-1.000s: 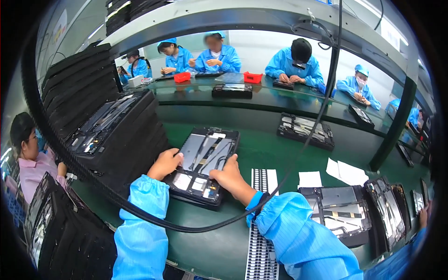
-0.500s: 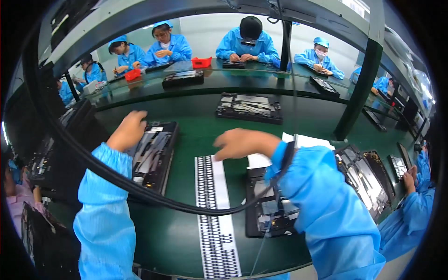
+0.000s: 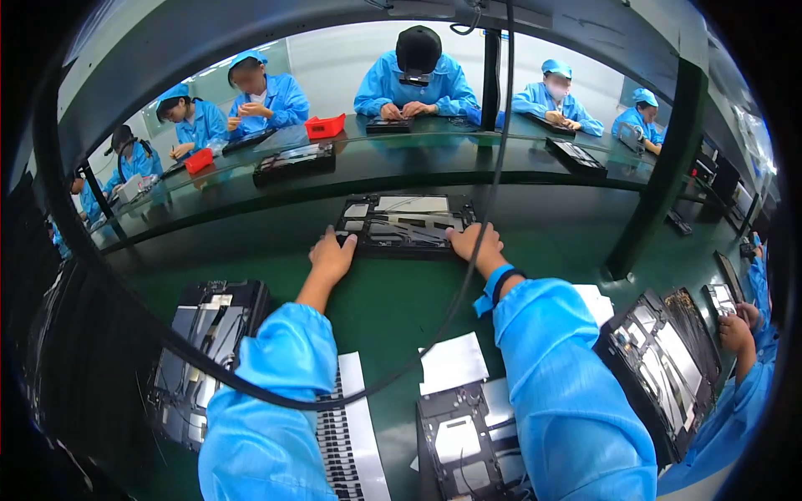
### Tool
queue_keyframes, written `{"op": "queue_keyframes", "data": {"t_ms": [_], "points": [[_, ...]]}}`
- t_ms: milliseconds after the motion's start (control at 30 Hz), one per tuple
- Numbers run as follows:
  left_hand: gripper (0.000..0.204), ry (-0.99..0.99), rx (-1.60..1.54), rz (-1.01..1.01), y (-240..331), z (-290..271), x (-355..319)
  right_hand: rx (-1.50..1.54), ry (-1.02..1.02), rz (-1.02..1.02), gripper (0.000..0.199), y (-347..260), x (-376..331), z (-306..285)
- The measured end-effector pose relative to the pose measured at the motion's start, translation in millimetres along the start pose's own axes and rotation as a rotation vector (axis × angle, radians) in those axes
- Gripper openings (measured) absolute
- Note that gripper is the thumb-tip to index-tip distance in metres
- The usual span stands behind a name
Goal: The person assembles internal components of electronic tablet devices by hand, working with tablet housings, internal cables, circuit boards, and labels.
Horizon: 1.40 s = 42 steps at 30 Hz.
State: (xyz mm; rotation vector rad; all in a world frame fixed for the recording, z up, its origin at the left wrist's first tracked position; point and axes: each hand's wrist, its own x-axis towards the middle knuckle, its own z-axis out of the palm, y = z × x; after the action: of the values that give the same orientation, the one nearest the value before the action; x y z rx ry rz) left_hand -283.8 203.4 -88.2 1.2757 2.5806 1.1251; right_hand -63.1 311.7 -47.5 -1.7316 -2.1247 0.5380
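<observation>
At the middle of the bench lies a black tablet-like housing [image 3: 409,219], open on top, with silver plates, dark strips and thin cables inside. My left hand [image 3: 332,253] is closed on its near left corner, thumb toward the top edge. At the right end my right hand [image 3: 476,244] grips it, thumb on top and fingers around the side. A strip sheet of small black parts [image 3: 336,451] lies partly under my left forearm. A similar open housing [image 3: 209,351] sits to the left, and another [image 3: 458,447] sits near me, partly behind my right sleeve.
White paper [image 3: 453,363] lies on the green bench [image 3: 384,309]. More open housings [image 3: 656,359] stand at the right, near a dark post [image 3: 660,167]. A black cable [image 3: 493,184] hangs across the view. Co-workers sit beyond the raised shelf, with red bins [image 3: 324,126].
My left hand has left the left-hand housing, and my right hand has moved forward from above the strip sheet. Both now hold the far housing's ends. The view has shifted.
</observation>
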Motion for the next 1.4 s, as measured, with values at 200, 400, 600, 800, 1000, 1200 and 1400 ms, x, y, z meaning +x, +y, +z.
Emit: {"op": "queue_keyframes", "data": {"t_ms": [200, 400, 600, 800, 1000, 1200, 1400], "points": [[0.059, 0.197, -0.574, -0.038, 39, -34, -25, 0.547, 0.253, -0.163, 0.036, 6, -9, -29], [0.063, 0.277, -0.730, 0.050, 107, -112, -104, 0.779, 0.212, -0.230, 0.028, 8, -106, -139], [0.072, -0.138, -0.976, 0.112, 107, -116, -242, 0.711, 0.272, -0.247, 0.033, 91, -218, -170], [0.079, -0.206, -0.630, 0.175, 92, -116, -357, 0.766, 0.292, -0.218, 0.034, 162, -285, -140], [0.058, -0.332, -0.396, 0.432, 61, -156, -356, 0.473, 0.344, -0.228, 0.033, 168, -308, -133], [0.037, -0.423, -0.260, 0.719, 7, -184, -317, 0.166, 0.342, -0.794, 0.028, 92, -391, -108], [0.044, -0.567, -0.069, 0.902, 6, -190, -329, 0.224, -0.093, -0.729, 0.014, 24, -424, -51]]}}
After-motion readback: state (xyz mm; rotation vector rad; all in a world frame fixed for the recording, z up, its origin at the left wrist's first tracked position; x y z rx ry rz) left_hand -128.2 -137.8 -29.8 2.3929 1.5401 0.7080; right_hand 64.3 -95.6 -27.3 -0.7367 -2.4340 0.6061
